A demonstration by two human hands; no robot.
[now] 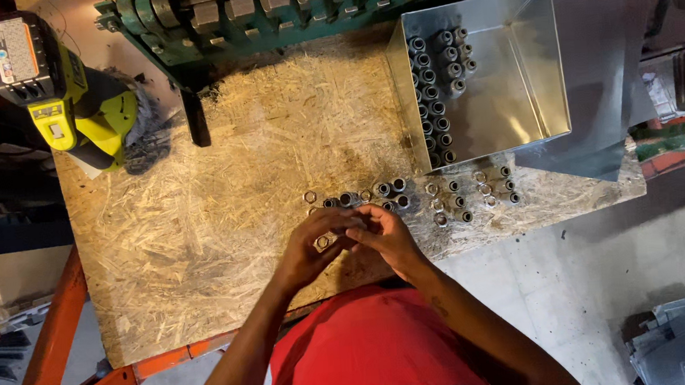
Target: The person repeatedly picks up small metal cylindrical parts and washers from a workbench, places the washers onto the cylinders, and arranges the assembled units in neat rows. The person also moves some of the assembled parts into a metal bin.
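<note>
My left hand and right hand together — fingertips pinching a small metal ring, over my chipboard worktop, short dark steel sleeves just beyond

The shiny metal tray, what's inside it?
Inside the shiny square sheet-metal tray, small dark metal sleeves stand on end in rows along its left side; the rest is bare metal. Whatever lies under the sleeves or the tray is hidden.

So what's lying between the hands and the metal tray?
In the head view, loose metal sleeves and rings lie on the board between the hands and the tray.
</note>
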